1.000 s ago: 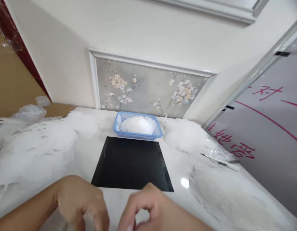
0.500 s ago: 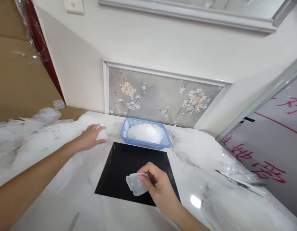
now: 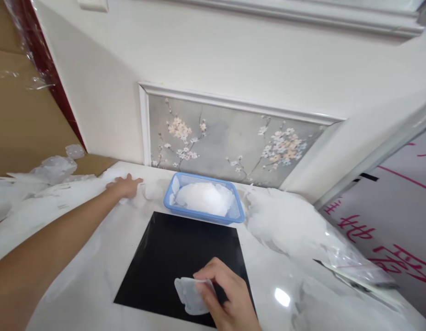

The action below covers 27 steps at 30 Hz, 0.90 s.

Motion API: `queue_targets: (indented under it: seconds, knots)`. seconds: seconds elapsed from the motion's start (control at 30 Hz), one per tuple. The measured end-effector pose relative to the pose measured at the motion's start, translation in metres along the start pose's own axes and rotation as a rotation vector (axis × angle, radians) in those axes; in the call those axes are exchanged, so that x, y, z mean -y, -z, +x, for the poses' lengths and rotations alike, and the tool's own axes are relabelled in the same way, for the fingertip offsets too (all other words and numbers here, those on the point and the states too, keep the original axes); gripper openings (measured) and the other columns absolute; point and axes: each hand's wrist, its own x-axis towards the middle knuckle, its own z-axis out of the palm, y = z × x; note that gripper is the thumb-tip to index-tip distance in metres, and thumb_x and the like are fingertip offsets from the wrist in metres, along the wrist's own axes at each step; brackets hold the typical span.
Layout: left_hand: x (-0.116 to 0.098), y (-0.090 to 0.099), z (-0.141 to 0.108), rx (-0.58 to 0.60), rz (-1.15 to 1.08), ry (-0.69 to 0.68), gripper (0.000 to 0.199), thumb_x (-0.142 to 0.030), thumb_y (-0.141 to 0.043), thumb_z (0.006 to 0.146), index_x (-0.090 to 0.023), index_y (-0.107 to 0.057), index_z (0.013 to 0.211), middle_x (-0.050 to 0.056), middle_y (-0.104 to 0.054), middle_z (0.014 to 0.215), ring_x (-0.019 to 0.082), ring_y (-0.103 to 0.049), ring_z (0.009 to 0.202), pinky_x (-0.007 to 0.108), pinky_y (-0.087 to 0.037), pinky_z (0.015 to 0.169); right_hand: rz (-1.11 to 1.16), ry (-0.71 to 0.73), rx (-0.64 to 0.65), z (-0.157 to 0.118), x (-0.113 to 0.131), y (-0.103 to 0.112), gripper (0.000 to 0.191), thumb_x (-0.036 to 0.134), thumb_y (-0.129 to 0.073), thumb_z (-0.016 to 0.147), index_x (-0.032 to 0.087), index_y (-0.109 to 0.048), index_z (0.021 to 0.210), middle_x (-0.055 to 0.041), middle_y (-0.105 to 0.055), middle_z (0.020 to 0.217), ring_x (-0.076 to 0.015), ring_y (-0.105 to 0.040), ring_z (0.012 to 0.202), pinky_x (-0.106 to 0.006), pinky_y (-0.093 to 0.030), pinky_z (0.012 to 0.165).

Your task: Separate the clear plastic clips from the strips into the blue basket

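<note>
My right hand (image 3: 226,294) pinches a small, thin, translucent whitish plastic piece (image 3: 194,296) with scalloped edges, between thumb and fingers. It is held over a black rectangular mat (image 3: 181,253) on the white marbled table. At the far left, my left hand (image 3: 125,186) reaches onto a spread pile of similar white pieces (image 3: 78,184). Its fingers look apart, their tips partly lost among the pieces. A blue plastic basket (image 3: 169,204) behind the mat contains a heap of white translucent pieces (image 3: 206,197).
More white pieces in clear plastic (image 3: 285,216) lie on the right of the table (image 3: 105,276). A whiteboard with red writing (image 3: 388,220) leans at the right. Cardboard (image 3: 26,124) stands at the left; a wall with a floral panel (image 3: 216,138) closes off the back.
My left hand has moved from above the table left onto the pile. My right hand with the plastic piece sits lower in view, and the view has shifted slightly.
</note>
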Motion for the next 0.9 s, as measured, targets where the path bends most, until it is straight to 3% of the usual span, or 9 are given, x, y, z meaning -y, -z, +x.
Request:
queue_targets:
  seconds: [0.07,0.17,0.3,0.4,0.5,0.57,0.63,0.8,0.9]
  knots:
    - [-0.003,0.001,-0.010,-0.056,0.042,-0.022,0.051,-0.029,-0.059,0.089,-0.026,-0.053,0.140,0.018,-0.048,0.144,0.044,-0.045,0.129,0.067,-0.040,0.096,0.004,0.014,0.010,0.000,0.000,0.001,0.023,0.034,-0.051,0.097,0.022,-0.068,0.087,-0.0037,-0.062,0.077,-0.0162,-0.058,0.063,-0.026,-0.044,0.057]
    - [-0.007,0.001,-0.039,-0.160,0.112,-0.098,0.041,-0.013,-0.042,0.093,-0.016,-0.063,0.128,0.024,-0.056,0.126,0.044,-0.050,0.120,0.060,-0.043,0.090,0.048,-0.040,-0.015,0.003,0.002,0.002,0.023,0.037,-0.053,0.095,0.022,-0.067,0.084,-0.0032,-0.061,0.076,-0.0167,-0.058,0.065,-0.027,-0.044,0.060]
    - [-0.020,-0.006,-0.099,-0.195,0.189,-0.247,0.053,0.000,-0.029,0.088,-0.016,-0.067,0.121,0.022,-0.060,0.117,0.040,-0.057,0.108,0.054,-0.048,0.083,0.279,-0.367,-0.070,0.017,0.005,0.007,0.031,0.050,-0.063,0.087,0.020,-0.061,0.079,-0.0003,-0.056,0.069,-0.0162,-0.053,0.061,-0.027,-0.042,0.055]
    - [-0.036,-0.025,-0.147,-0.167,0.195,-0.416,0.052,0.000,-0.037,0.085,-0.023,-0.067,0.120,0.016,-0.060,0.129,0.037,-0.058,0.108,0.051,-0.049,0.083,0.502,-0.524,-0.129,0.032,0.007,0.012,0.039,0.057,-0.071,0.079,0.021,-0.056,0.079,0.0026,-0.053,0.067,-0.0147,-0.052,0.060,-0.026,-0.042,0.055]
    - [-0.050,-0.047,-0.175,-0.098,0.063,-0.491,0.048,-0.018,-0.062,0.081,-0.024,-0.063,0.129,0.019,-0.050,0.148,0.049,-0.047,0.126,0.065,-0.044,0.090,0.634,-0.567,-0.132,0.044,0.007,0.018,0.042,0.059,-0.075,0.074,0.021,-0.056,0.079,0.0023,-0.057,0.070,-0.0149,-0.054,0.061,-0.027,-0.045,0.060]
    - [-0.054,-0.060,-0.179,-0.082,-0.090,-0.523,0.054,-0.033,-0.080,0.070,-0.026,-0.068,0.122,0.020,-0.050,0.149,0.055,-0.038,0.134,0.076,-0.032,0.097,0.691,-0.593,-0.094,0.047,0.007,0.022,0.043,0.058,-0.078,0.073,0.021,-0.057,0.082,0.0019,-0.059,0.072,-0.0148,-0.055,0.062,-0.028,-0.047,0.063]
    - [-0.055,-0.071,-0.173,-0.173,-0.152,-0.573,0.049,-0.039,-0.086,0.064,-0.025,-0.073,0.109,0.018,-0.051,0.148,0.054,-0.034,0.138,0.079,-0.021,0.103,0.737,-0.622,-0.062,0.047,0.005,0.027,0.043,0.057,-0.078,0.073,0.021,-0.059,0.085,0.0014,-0.062,0.074,-0.0149,-0.058,0.064,-0.029,-0.048,0.067]
    - [-0.057,-0.095,-0.150,-0.503,-0.057,-0.826,0.014,-0.029,-0.063,0.086,-0.021,-0.072,0.093,0.014,-0.065,0.133,0.039,-0.052,0.130,0.062,-0.026,0.112,0.865,-0.655,-0.022,0.041,-0.009,0.034,0.044,0.060,-0.073,0.078,0.021,-0.060,0.096,-0.0028,-0.068,0.084,-0.0192,-0.065,0.074,-0.032,-0.049,0.069]
    - [-0.061,-0.099,-0.145,-0.600,-0.089,-0.932,0.022,-0.020,-0.049,0.092,-0.022,-0.069,0.083,0.007,-0.075,0.105,0.028,-0.066,0.105,0.054,-0.030,0.113,0.909,-0.632,-0.032,0.038,-0.019,0.036,0.048,0.065,-0.067,0.082,0.021,-0.059,0.100,-0.0051,-0.071,0.088,-0.0209,-0.067,0.078,-0.033,-0.049,0.070]
